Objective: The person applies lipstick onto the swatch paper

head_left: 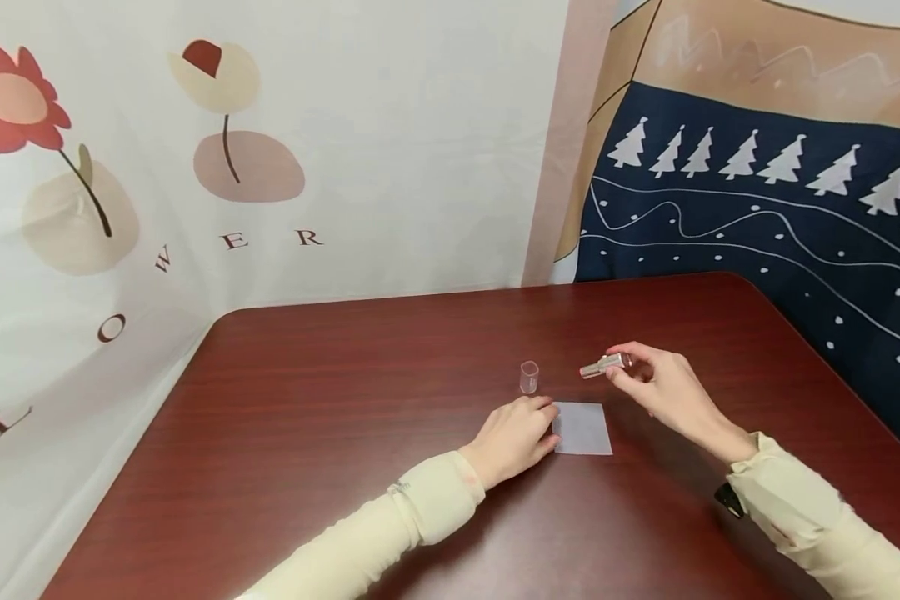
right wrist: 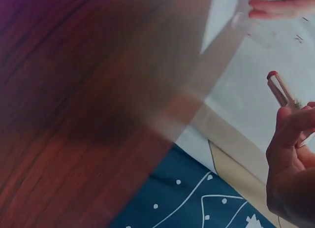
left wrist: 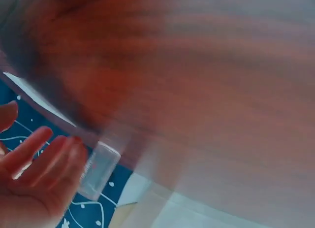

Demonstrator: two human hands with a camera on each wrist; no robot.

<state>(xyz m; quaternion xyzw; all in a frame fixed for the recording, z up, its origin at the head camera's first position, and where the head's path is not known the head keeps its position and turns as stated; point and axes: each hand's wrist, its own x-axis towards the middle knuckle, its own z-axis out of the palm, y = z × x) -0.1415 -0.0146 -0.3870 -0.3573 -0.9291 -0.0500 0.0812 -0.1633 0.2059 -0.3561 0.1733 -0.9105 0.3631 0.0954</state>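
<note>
My right hand [head_left: 663, 387] pinches a lipstick [head_left: 602, 366] between thumb and fingers above the table, its red tip pointing left. In the right wrist view the lipstick [right wrist: 281, 87] shows its red end upward. A small white square of paper [head_left: 585, 429] lies flat on the table. On its left edge rest the fingers of my left hand [head_left: 513, 437]. Just beyond that hand stands a clear cap [head_left: 529, 377], upright and apart from the paper. The left wrist view shows the cap [left wrist: 100, 170] beside the fingers.
The table [head_left: 330, 400] is dark red-brown wood with rounded corners. A white cloth with flowers [head_left: 420, 150] hangs behind it, and a dark blue cloth with white trees [head_left: 720, 217] hangs at the right. A dark object [head_left: 729, 500] sits under the right sleeve's cuff.
</note>
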